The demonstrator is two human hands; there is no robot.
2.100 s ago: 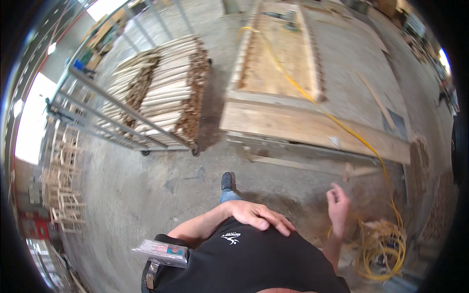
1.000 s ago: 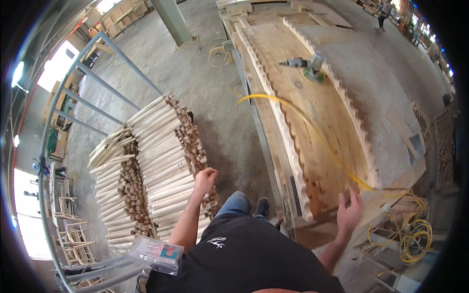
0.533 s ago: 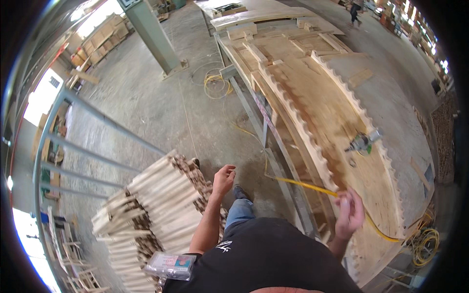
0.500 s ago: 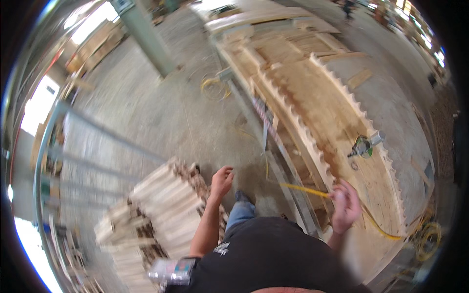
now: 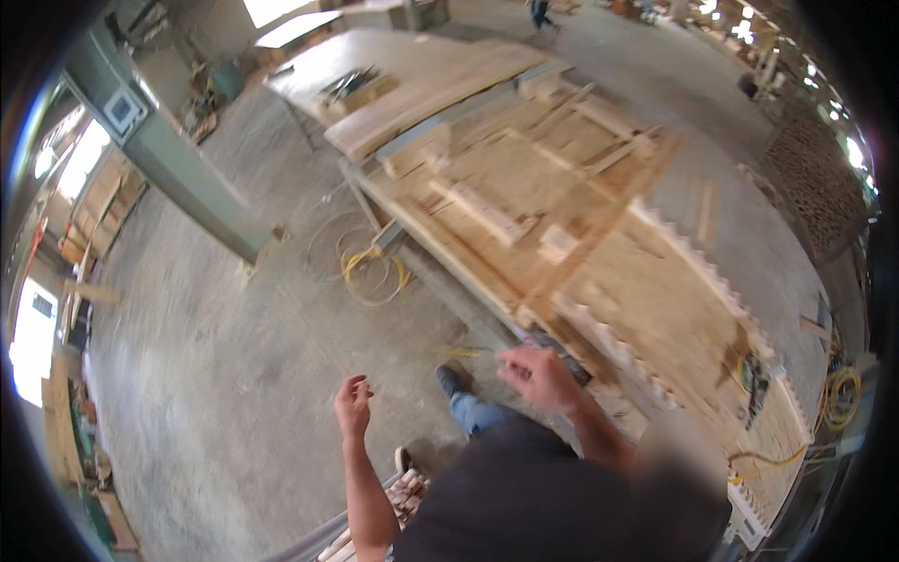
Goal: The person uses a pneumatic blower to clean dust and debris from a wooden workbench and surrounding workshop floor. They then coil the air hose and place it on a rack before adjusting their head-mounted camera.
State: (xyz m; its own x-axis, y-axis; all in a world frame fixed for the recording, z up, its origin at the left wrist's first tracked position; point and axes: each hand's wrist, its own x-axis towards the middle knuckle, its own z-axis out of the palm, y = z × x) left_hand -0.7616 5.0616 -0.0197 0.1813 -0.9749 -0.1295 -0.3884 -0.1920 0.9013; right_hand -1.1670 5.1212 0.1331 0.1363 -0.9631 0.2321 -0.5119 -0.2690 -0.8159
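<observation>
My left hand (image 5: 352, 406) is raised over the concrete floor, its fingers loosely bent and a little apart, with nothing in them. To the right, my right hand (image 5: 541, 375) hangs beside the near edge of a long wooden worktable (image 5: 449, 253), apparently clear of it. Its fingers are half curled and slightly blurred, and no object shows between them. Close to that hand, a scalloped wooden rail (image 5: 613, 347) runs along the table. A second scalloped rail (image 5: 698, 253) lies farther across. A power tool (image 5: 757, 393) rests between the rails, with a yellow hose (image 5: 768, 460) near it.
A coiled yellow hose (image 5: 375, 276) lies on the floor by the table leg. A green-grey column (image 5: 187, 178) stands at left. Wood blocks (image 5: 560, 244) and boards are on the table's far part. Stacked wood strips (image 5: 409, 492) are low beside me. Someone (image 5: 540, 13) stands far off.
I have moved forward along the table, so the power tool and stacked strips sit farther back. My right hand has moved away from the yellow hose. My left hand remains free.
</observation>
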